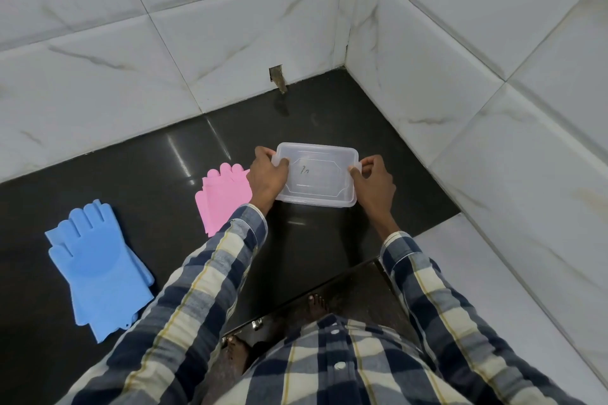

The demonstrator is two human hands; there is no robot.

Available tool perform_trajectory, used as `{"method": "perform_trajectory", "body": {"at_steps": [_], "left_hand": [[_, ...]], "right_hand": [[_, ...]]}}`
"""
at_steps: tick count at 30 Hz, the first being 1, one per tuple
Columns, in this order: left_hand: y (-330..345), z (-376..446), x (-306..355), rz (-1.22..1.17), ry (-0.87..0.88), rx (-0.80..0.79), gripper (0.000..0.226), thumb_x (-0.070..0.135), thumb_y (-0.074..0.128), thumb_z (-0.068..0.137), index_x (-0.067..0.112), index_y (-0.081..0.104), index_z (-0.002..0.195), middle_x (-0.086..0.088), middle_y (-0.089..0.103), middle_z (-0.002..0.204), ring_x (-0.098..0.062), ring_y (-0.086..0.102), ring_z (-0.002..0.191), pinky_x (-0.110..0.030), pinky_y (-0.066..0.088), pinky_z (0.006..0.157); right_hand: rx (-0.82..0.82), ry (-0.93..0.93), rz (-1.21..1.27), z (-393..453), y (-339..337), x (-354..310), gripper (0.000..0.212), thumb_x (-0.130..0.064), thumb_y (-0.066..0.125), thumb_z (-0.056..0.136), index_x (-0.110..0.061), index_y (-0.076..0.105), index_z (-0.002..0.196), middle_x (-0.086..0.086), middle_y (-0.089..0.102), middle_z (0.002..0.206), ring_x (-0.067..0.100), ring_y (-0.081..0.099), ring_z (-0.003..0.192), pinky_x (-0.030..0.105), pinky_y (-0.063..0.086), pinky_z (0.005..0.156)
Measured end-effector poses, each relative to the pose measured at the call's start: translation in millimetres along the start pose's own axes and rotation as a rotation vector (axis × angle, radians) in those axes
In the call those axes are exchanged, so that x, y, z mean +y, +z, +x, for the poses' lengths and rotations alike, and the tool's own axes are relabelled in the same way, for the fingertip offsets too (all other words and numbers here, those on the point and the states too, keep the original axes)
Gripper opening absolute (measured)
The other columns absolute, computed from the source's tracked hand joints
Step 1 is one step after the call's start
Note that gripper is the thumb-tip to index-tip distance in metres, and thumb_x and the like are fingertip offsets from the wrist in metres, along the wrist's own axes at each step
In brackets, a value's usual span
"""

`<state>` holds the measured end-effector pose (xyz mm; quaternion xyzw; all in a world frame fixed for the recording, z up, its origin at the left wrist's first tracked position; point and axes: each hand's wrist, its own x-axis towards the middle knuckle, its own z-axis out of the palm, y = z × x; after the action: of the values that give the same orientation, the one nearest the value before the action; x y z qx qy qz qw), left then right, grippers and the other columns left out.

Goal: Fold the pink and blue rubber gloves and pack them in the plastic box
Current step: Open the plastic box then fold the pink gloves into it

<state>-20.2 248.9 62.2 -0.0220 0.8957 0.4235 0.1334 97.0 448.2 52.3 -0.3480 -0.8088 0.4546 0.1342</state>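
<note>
A: Where's the plastic box (316, 175)?

B: Centre of the frame, on the dark surface (131, 174), lid on. The left hand (267, 178) and right hand (373, 181) each pinch an end of it, so both grips are closed on the box.

A: And the gloves?

B: Pink gloves (223, 197) lie flat just left of it, partly under the left wrist; blue gloves (98, 268) at lower left. None folded.

A: So, opening first?

B: Likely. Next the lid must be prised off and set aside.
</note>
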Motion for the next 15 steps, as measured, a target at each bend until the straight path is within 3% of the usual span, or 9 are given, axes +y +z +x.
{"method": "perform_trajectory", "body": {"at_steps": [9,15], "left_hand": [[-4,11,-3,-0.142,0.003,-0.09,0.029,0.032,0.055,0.108,0.02,0.043,0.132,-0.002,0.061,0.123,-0.024,0.068,0.103,-0.034,0.06,0.084],[-7,18,-2,-0.271,-0.018,-0.181,0.027,0.025,0.057,0.108,0.018,0.047,0.132,-0.009,0.059,0.131,-0.023,0.066,0.105,-0.034,0.062,0.084]], "right_hand": [[-0.041,0.027,0.021,2,-5,0,0.026,-0.039,0.066,0.101,-0.022,0.056,0.118,-0.001,0.07,0.108,0.017,0.071,0.092,0.039,0.062,0.093],[-0.088,0.063,0.094,3,-7,-3,0.029,-0.033,0.07,0.099,-0.023,0.054,0.12,-0.004,0.068,0.108,0.018,0.071,0.095,0.037,0.062,0.091]]}}
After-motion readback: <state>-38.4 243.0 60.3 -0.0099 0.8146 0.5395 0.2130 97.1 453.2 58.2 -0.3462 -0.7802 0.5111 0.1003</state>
